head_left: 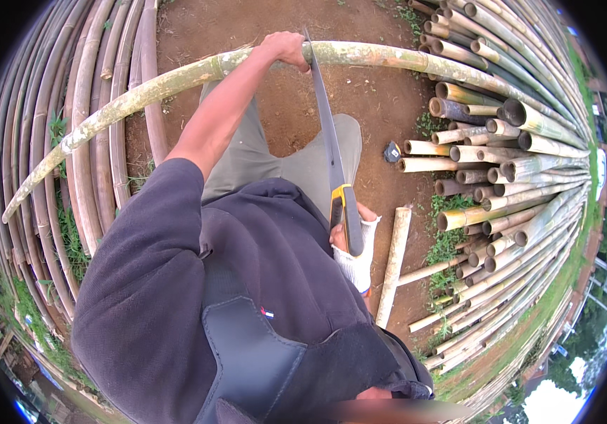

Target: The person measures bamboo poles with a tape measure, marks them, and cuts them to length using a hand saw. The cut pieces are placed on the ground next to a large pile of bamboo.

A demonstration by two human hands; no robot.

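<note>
A long mottled green bamboo pole (367, 53) lies crosswise ahead of me, its ends bent by the lens. My bare left hand (287, 49) is closed around it near the middle. Just right of those fingers, the blade of a handsaw (327, 131) meets the pole, its tip reaching past the far side. Whether the teeth have entered the bamboo cannot be made out. My right hand (357, 263), in a white glove with bare fingertips, grips the saw's black and yellow handle, close to my body. The handle partly hides its fingers.
Many bamboo poles (98, 106) lie side by side at the left. A big stack of bamboo (522, 169) with open cut ends fills the right. A short bamboo piece (393, 265) rests on the brown soil by my right side. Near the stack sits a small dark tape measure (392, 151).
</note>
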